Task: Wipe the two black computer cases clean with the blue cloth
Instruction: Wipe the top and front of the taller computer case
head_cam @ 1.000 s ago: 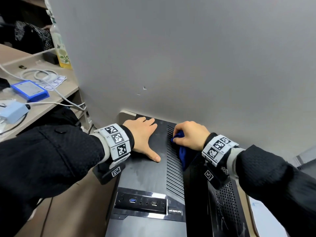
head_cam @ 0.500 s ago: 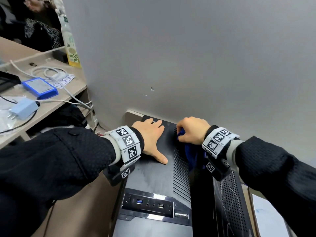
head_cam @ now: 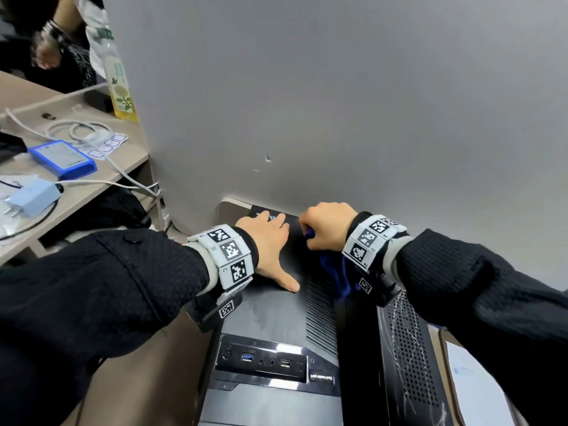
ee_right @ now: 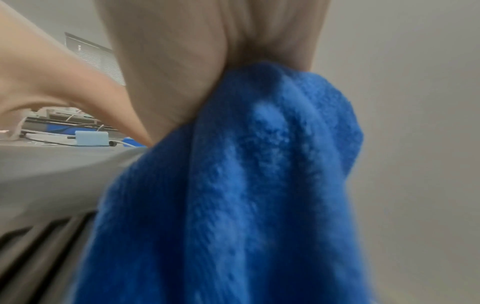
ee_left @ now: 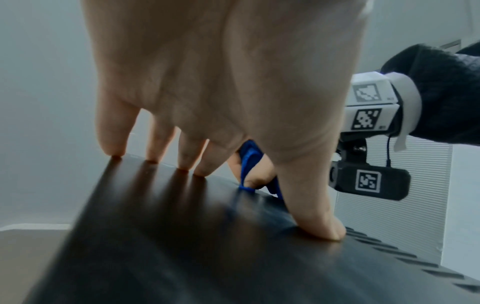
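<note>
Two black computer cases stand side by side below a grey partition. The left case (head_cam: 270, 318) has a smooth top with vent slots; the right case (head_cam: 408, 358) has a mesh top with scratches. My left hand (head_cam: 267, 244) lies flat, fingers spread, on the far end of the left case (ee_left: 182, 236). My right hand (head_cam: 325, 229) is curled round the blue cloth (head_cam: 335, 272), which it holds on the far end of the left case's vent slots. The cloth (ee_right: 233, 185) hangs from that fist and fills the right wrist view. The blue cloth (ee_left: 248, 166) also shows behind my left hand (ee_left: 207, 92).
The grey partition wall (head_cam: 338, 103) rises straight behind the cases. To the left is a desk (head_cam: 92, 186) with a blue box (head_cam: 61, 158), white cables, a charger (head_cam: 30, 198) and a bottle (head_cam: 118, 87). A white sheet (head_cam: 479, 395) lies right of the cases.
My right hand has slid the cloth farther back along the left case toward the partition. My left hand stays flat on the case top. The head view has shifted.
</note>
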`<state>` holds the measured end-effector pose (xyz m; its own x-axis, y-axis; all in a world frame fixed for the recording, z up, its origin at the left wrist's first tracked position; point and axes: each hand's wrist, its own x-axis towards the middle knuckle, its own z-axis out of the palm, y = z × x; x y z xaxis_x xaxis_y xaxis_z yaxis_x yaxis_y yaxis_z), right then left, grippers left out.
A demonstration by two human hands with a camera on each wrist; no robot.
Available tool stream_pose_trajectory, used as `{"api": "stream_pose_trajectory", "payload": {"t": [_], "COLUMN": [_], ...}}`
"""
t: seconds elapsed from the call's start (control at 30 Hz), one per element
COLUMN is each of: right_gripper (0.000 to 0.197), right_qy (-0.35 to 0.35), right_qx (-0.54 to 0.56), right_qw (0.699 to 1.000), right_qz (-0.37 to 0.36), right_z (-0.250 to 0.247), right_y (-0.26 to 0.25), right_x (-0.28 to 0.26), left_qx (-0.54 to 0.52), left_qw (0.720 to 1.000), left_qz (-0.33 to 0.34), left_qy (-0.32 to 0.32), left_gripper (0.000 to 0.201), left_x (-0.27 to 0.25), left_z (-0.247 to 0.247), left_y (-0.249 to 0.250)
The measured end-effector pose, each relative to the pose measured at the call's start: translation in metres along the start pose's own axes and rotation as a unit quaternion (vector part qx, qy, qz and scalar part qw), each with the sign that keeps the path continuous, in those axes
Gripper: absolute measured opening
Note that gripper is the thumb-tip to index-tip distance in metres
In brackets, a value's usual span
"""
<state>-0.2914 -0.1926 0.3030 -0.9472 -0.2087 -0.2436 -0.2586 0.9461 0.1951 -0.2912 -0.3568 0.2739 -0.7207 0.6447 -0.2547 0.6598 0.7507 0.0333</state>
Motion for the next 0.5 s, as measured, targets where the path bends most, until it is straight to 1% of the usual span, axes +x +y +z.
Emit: {"api": "stream_pose_trajectory", "payload": {"t": [0.1, 0.13, 0.2, 0.23, 0.27, 0.33, 0.43, 0.5], "right_gripper": [0.012, 0.009, 0.010, 0.012, 0.013, 0.014, 0.009, 0.012], "right_qy": [0.024, 0.050, 0.124, 0.151, 0.160, 0.142, 0.108, 0.102], "right_qx": [0.101, 0.156, 0.254, 0.279, 0.284, 0.272, 0.221, 0.186], "right_qw": [0.993, 0.984, 0.949, 0.934, 0.929, 0.936, 0.956, 0.965], "right_qz": [0.049, 0.077, 0.140, 0.164, 0.175, 0.174, 0.164, 0.153], "right_z": [0.008, 0.009, 0.006, 0.004, 0.003, 0.002, 0.010, 0.015], "right_y": [0.018, 0.028, 0.048, 0.056, 0.062, 0.066, 0.057, 0.050], "right_x": [-0.007, -0.012, -0.019, -0.022, -0.025, -0.030, -0.032, -0.030], "left_qx": [-0.019, -0.021, -0.023, -0.023, -0.022, -0.020, -0.015, -0.015], "left_qw": [1.000, 1.000, 0.999, 0.999, 0.999, 1.000, 1.000, 1.000], "left_qz": [-0.006, -0.007, -0.011, -0.011, -0.011, -0.009, -0.010, -0.011], "left_qy": [-0.009, -0.012, -0.019, -0.022, -0.022, -0.021, -0.019, -0.019], "left_gripper": [0.121, 0.123, 0.127, 0.128, 0.128, 0.128, 0.126, 0.126], "left_x": [-0.002, -0.003, -0.003, -0.003, -0.003, -0.003, -0.003, -0.004], "left_z": [-0.001, -0.001, -0.001, -0.001, -0.001, -0.001, -0.002, -0.002], "left_y": [-0.006, -0.007, -0.006, -0.005, -0.003, 0.000, 0.004, 0.005]}}
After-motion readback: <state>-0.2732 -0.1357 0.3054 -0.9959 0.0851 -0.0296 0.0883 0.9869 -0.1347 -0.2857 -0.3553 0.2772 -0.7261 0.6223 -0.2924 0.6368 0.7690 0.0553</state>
